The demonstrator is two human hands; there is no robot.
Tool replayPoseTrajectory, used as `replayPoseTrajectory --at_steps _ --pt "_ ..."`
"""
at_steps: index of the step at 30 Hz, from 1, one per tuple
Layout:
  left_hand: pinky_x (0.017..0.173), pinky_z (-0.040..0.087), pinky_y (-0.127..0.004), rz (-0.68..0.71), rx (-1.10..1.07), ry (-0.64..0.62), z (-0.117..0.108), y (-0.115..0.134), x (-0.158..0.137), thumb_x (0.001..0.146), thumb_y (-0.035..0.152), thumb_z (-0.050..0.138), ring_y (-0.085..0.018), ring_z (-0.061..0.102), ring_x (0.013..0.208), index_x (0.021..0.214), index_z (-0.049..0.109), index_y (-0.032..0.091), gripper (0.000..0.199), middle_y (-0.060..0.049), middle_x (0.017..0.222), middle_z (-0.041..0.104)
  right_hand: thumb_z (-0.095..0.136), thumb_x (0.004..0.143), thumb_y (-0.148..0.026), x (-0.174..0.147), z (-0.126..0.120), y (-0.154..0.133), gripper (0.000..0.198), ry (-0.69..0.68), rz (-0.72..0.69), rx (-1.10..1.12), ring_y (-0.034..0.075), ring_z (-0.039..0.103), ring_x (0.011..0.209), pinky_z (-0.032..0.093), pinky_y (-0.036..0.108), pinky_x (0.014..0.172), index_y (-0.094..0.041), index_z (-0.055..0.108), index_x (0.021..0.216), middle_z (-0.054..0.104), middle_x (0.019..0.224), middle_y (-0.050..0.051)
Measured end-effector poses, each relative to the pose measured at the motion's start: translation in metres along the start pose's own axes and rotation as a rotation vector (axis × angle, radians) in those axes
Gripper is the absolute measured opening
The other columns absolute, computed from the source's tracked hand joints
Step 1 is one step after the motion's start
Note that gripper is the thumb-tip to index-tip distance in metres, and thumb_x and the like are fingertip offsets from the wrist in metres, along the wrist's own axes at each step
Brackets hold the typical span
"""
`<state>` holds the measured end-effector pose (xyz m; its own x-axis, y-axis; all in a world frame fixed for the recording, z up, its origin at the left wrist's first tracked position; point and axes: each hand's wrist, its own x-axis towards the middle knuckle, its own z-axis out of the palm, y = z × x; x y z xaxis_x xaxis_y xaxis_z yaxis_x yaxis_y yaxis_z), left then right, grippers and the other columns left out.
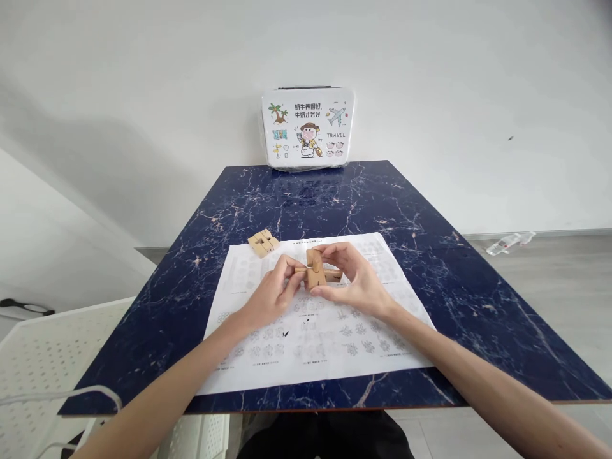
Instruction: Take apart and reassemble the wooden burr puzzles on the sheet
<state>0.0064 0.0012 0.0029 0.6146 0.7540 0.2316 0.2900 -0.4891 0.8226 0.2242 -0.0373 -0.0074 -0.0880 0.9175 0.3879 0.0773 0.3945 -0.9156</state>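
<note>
Both hands meet over a printed sheet [329, 357], gripping a partly joined wooden burr puzzle [316, 275] made of notched blocks. My left hand [277, 287] pinches the end of a thin wooden bar on the puzzle's left side. Around the right side curls my right hand [356, 280], its thumb under the front block and its fingers over the back. Some of the puzzle is hidden behind the fingers. On the sheet's top left edge lie more notched wooden pieces [262, 243], placed against one another. The sheet shows rows of small line drawings.
The dark blue marbled table [306, 210] carries the sheet. Against the wall at its far edge stands a white cartoon-printed case [308, 143] in clear wrap. A white perforated cart [57, 357] with a white cable [71, 392] is at the left. Clear plastic [510, 243] lies on the floor at right.
</note>
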Motion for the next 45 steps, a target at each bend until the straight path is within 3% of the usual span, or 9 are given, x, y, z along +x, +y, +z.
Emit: replayPoseTrajectory --at_steps 5,9,11,16,23,27,32,40,45 --pt "0.073 0.049 -0.035 -0.010 0.040 0.023 0.004 0.002 0.001 0.112 0.038 0.040 -0.018 0.062 0.079 0.125 0.047 0.023 0.021 -0.003 0.093 0.066 0.096 0.069 -0.048 0.004 0.005 0.000 0.058 0.128 0.135 0.155 0.029 0.071 0.120 0.055 0.053 0.113 -0.027 0.058 0.107 0.072 0.128 0.012" --pt "0.074 0.052 -0.036 -0.047 0.094 -0.026 0.009 0.003 -0.002 0.096 0.039 0.069 -0.021 0.064 0.086 0.146 0.035 0.026 0.061 -0.006 0.107 0.064 0.096 0.068 -0.047 0.005 0.007 -0.001 0.054 0.176 0.238 0.233 0.030 0.072 0.119 0.055 0.053 0.113 -0.027 0.060 0.103 0.073 0.126 0.011" --pt "0.074 0.053 -0.036 -0.083 0.112 -0.019 0.012 0.001 -0.003 0.093 0.036 0.071 -0.021 0.065 0.086 0.147 0.033 0.026 0.068 -0.006 0.108 0.064 0.097 0.067 -0.046 0.004 0.008 0.000 0.054 0.176 0.246 0.243 0.030 0.072 0.118 0.055 0.053 0.113 -0.027 0.060 0.102 0.073 0.126 0.011" --pt "0.080 0.057 -0.041 -0.125 0.080 0.029 0.016 -0.007 0.000 0.093 0.028 0.065 -0.024 0.070 0.092 0.141 0.035 0.023 0.057 -0.009 0.113 0.069 0.096 0.069 -0.044 0.000 0.015 0.000 0.056 0.134 0.214 0.143 0.031 0.070 0.122 0.056 0.052 0.111 -0.027 0.058 0.107 0.071 0.129 0.011" --pt "0.094 0.057 -0.049 -0.131 0.105 -0.010 0.013 -0.003 -0.002 0.098 0.038 0.065 -0.030 0.071 0.111 0.141 0.036 0.022 0.054 -0.013 0.125 0.069 0.093 0.073 -0.038 -0.006 0.021 -0.001 0.055 0.111 0.096 0.031 0.030 0.068 0.124 0.055 0.052 0.109 -0.027 0.056 0.112 0.066 0.135 0.011" --pt "0.093 0.058 -0.049 -0.131 0.141 -0.018 0.013 -0.003 -0.003 0.098 0.040 0.066 -0.032 0.072 0.113 0.140 0.036 0.022 0.054 -0.014 0.127 0.069 0.093 0.072 -0.036 -0.007 0.021 0.000 0.054 0.135 0.072 -0.025 0.031 0.068 0.123 0.054 0.053 0.110 -0.027 0.056 0.110 0.067 0.133 0.011" --pt "0.084 0.060 -0.047 -0.111 0.151 0.006 0.016 -0.004 -0.002 0.102 0.038 0.059 -0.031 0.074 0.106 0.130 0.041 0.022 0.038 -0.015 0.126 0.069 0.093 0.071 -0.039 -0.006 0.023 -0.002 0.055 0.158 0.067 -0.069 0.031 0.069 0.122 0.054 0.054 0.110 -0.027 0.056 0.110 0.068 0.132 0.011" --pt "0.088 0.060 -0.045 -0.085 0.015 -0.005 0.013 -0.005 0.000 0.097 0.031 0.065 -0.028 0.073 0.106 0.137 0.038 0.023 0.049 -0.013 0.124 0.068 0.094 0.069 -0.040 -0.003 0.020 -0.002 0.056 0.125 0.196 -0.008 0.032 0.070 0.122 0.057 0.053 0.107 -0.027 0.057 0.109 0.072 0.128 0.012" --pt "0.091 0.058 -0.046 -0.037 -0.035 -0.085 0.007 -0.009 -0.002 0.104 0.028 0.054 -0.027 0.070 0.109 0.148 0.033 0.024 0.048 -0.014 0.131 0.065 0.094 0.070 -0.040 -0.003 0.018 -0.002 0.056 0.091 0.257 0.039 0.032 0.072 0.120 0.058 0.052 0.107 -0.027 0.057 0.110 0.075 0.124 0.011"
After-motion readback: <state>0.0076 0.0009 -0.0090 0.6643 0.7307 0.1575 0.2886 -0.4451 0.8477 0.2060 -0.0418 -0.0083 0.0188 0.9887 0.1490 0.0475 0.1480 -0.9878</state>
